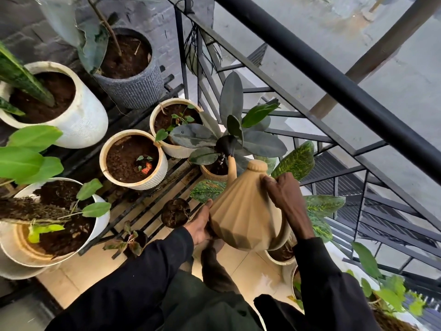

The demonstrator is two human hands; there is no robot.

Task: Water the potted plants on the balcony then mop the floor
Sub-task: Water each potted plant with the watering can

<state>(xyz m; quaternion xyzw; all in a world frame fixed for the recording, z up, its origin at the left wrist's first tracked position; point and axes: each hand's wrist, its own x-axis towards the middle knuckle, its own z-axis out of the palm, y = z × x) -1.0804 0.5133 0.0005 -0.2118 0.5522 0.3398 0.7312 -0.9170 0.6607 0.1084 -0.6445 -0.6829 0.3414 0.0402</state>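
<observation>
A tan, faceted watering can (241, 211) tilts its black conical rose (226, 144) over a glossy-leaved plant (262, 142), left hand (201, 225) cupping its base, right hand (284, 199) gripping its curved handle (284, 231).

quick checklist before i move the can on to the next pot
1. Grip on the watering can: ok. The right hand holds its top and the left hand cups its base.
2. Rose head over the rubber plant's pot: ok, droplets fall toward it.
3. Water left in the can: cannot tell, its walls are opaque.
4. This pot's soil soaked: cannot tell, leaves hide most of it.
5. Floor tiles dry: not ok, a wet sheen shows.
</observation>
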